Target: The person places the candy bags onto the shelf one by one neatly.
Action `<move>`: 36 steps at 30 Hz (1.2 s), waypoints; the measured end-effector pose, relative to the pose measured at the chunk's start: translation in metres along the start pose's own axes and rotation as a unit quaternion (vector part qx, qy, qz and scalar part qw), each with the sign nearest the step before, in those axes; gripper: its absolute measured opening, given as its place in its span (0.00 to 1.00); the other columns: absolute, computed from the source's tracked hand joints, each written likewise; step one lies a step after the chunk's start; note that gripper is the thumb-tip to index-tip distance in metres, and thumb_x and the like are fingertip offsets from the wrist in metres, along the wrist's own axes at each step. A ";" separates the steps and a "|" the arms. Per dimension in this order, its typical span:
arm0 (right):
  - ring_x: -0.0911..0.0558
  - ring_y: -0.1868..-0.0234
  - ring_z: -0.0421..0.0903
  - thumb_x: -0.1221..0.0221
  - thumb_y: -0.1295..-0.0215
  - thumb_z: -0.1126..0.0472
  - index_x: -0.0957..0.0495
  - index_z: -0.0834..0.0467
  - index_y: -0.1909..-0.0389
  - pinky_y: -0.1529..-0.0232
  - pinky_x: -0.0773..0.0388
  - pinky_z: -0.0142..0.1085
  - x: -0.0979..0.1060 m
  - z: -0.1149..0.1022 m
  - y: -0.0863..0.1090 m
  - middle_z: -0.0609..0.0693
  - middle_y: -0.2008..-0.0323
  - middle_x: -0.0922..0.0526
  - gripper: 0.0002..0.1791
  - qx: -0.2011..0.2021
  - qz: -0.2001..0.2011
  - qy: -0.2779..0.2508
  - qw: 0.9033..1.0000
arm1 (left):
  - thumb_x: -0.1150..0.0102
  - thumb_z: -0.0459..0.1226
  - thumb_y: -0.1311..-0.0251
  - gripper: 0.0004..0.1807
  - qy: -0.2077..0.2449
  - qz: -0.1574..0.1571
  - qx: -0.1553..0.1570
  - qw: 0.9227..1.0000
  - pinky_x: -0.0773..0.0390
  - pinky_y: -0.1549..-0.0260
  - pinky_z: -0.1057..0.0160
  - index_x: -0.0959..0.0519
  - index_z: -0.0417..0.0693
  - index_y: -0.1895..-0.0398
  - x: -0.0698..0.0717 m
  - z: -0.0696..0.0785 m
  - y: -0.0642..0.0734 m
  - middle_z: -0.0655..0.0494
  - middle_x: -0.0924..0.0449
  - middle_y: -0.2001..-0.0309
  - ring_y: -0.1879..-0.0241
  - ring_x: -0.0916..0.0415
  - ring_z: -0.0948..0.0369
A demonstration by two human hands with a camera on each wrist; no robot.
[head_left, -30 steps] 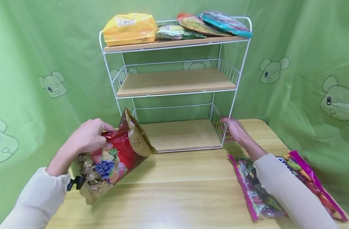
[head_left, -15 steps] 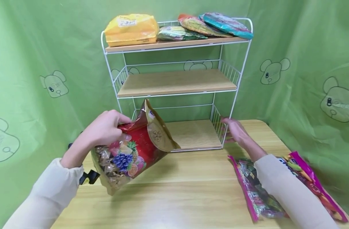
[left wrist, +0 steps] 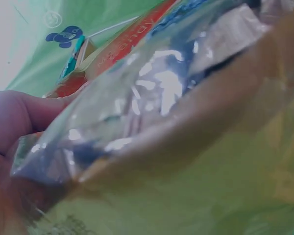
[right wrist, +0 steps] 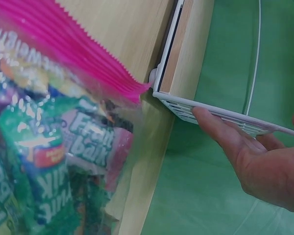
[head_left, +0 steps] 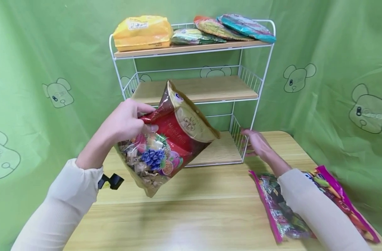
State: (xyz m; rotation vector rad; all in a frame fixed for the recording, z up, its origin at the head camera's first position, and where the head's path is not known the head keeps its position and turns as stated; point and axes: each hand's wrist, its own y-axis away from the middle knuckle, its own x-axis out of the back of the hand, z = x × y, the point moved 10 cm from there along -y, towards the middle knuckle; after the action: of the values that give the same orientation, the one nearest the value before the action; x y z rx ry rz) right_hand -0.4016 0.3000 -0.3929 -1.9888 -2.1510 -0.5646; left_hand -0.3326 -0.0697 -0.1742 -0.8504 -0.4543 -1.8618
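Risk, as we judge it: the candy bag (head_left: pixel 175 139), pinched by one side only, may twist or slip, its wrapped sweets weighing on the lower end; its raised top could also snag the rack (head_left: pixel 228 91).
Left grip (head_left: pixel 125 120) — closed, thumb and fingers pinching the bag, which we find tilted above the bench (head_left: pixel 209 216).
Right grip (head_left: pixel 258 143) — fingers extended, touching the rack's side.

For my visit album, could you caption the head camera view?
Left fingers grip a mixed-fruit candy bag before a white-framed rack; right fingers rest at its side.
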 end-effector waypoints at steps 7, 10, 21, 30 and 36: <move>0.30 0.35 0.75 0.65 0.21 0.39 0.57 0.55 0.18 0.40 0.21 0.62 -0.001 -0.001 -0.001 0.74 0.27 0.43 0.39 0.005 -0.004 -0.006 1.000 | 0.35 0.31 0.38 0.18 0.032 0.066 0.021 0.997 0.16 0.74 0.63 0.14 0.52 0.45 0.018 0.009 -0.006 0.50 0.13 0.56 0.68 0.20 0.57; 0.31 0.34 0.75 0.65 0.21 0.39 0.57 0.55 0.18 0.39 0.21 0.62 0.000 -0.001 -0.002 0.75 0.27 0.43 0.39 0.007 -0.003 -0.005 1.000 | 0.36 0.33 0.35 0.15 0.070 0.091 0.039 0.993 0.14 0.65 0.65 0.15 0.48 0.46 0.027 0.008 -0.010 0.47 0.14 0.55 0.62 0.19 0.56; 0.27 0.38 0.72 0.65 0.21 0.39 0.55 0.55 0.19 0.42 0.18 0.58 0.001 0.001 -0.001 0.74 0.29 0.38 0.39 0.001 0.003 0.004 1.000 | 0.39 0.33 0.33 0.24 0.285 0.162 0.101 0.939 0.11 0.64 0.67 0.23 0.44 0.34 0.046 -0.007 -0.024 0.51 0.16 0.57 0.66 0.15 0.61; 0.29 0.36 0.73 0.66 0.21 0.39 0.56 0.54 0.18 0.41 0.19 0.59 0.000 0.002 -0.002 0.74 0.28 0.40 0.38 0.001 0.002 0.005 1.000 | 0.42 0.30 0.32 0.24 0.382 0.201 0.132 0.892 0.12 0.68 0.69 0.25 0.41 0.33 0.048 -0.022 -0.038 0.55 0.18 0.65 0.71 0.17 0.63; 0.29 0.35 0.74 0.67 0.21 0.38 0.57 0.54 0.18 0.40 0.20 0.61 0.000 0.001 0.000 0.74 0.27 0.41 0.39 0.005 -0.005 0.005 1.000 | 0.42 0.29 0.33 0.07 0.403 0.218 0.148 0.877 0.13 0.71 0.71 0.19 0.41 0.54 0.054 -0.032 -0.048 0.55 0.21 0.66 0.73 0.20 0.64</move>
State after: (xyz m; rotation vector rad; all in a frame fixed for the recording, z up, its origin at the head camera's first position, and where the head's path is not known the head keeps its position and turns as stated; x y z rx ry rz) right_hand -0.4016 0.3004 -0.3935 -1.9677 -2.1540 -0.5619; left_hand -0.4015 -0.1040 -0.1536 0.0763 -0.0028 -1.4950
